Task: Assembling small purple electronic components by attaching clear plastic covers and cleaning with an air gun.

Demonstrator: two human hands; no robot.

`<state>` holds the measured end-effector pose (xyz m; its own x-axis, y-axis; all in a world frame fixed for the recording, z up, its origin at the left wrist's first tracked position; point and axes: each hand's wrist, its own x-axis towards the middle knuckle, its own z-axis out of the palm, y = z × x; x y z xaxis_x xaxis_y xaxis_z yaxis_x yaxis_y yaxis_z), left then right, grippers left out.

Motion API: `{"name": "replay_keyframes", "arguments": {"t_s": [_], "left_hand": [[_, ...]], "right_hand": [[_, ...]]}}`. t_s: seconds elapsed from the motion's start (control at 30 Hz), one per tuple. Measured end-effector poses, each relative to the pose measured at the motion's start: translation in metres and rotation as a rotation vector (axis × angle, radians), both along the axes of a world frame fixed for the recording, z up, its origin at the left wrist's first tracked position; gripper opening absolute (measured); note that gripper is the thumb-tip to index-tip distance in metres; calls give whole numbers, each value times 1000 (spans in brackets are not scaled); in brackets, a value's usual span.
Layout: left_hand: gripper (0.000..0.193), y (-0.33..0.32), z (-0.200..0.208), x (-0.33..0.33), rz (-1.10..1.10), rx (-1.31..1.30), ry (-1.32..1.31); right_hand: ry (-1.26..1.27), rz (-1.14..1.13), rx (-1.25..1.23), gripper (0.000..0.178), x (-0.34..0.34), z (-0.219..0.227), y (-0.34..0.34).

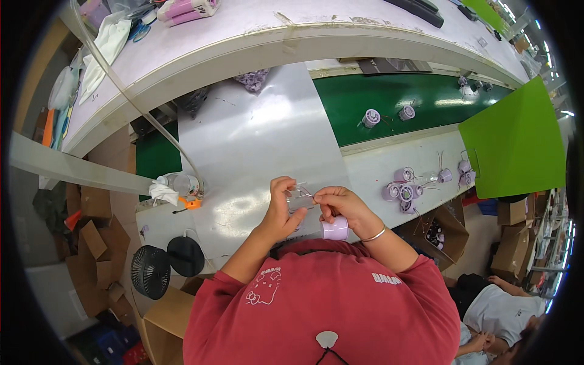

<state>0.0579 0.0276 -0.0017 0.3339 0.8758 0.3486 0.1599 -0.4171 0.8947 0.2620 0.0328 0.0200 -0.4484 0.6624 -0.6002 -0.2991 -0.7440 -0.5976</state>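
A: Nearest the lens a red shirt (322, 298) is seen, with a small white clip (326, 338) hung at its lower edge. What is held above it?

B: A small clear part with thin wires (299, 196) is pinched between both hands over the white sheet (255, 140). The left hand (281, 204) is curled round its left side, fingers closed on it. The right hand (337, 204) is closed too, thumb and forefinger nipped on the wire end, and a lilac cup (335, 229) is tucked under its palm. How firmly the cup is gripped cannot be told.

A: How would this step best be done, judging from here?

B: The fine wires should be guided, not pulled; the clear part is best kept steady by the left hand while only the fingertips of the right are moved. The work is best kept low over the sheet, so that a slipped piece is caught there.

A: What lies about?

B: More lilac cups (404, 190) are gathered just to the right on the bench, two others (371, 117) are carried on the green belt (389, 100), and a small black fan (150, 271) stands at the left near a bottle with a white rag (165, 191). A green board (517, 143) is propped at the far right, and another person in white (508, 310) is seated low at the right
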Motion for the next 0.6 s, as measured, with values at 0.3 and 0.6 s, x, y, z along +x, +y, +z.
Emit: {"name": "replay_keyframes", "arguments": {"t_s": [0.3, 0.6], "left_hand": [[57, -7, 10, 3, 22, -171, -150], [40, -13, 25, 14, -90, -293, -224]], "right_hand": [[-122, 144, 533, 10, 3, 4, -3], [-288, 85, 584, 9, -9, 28, -8]]}}
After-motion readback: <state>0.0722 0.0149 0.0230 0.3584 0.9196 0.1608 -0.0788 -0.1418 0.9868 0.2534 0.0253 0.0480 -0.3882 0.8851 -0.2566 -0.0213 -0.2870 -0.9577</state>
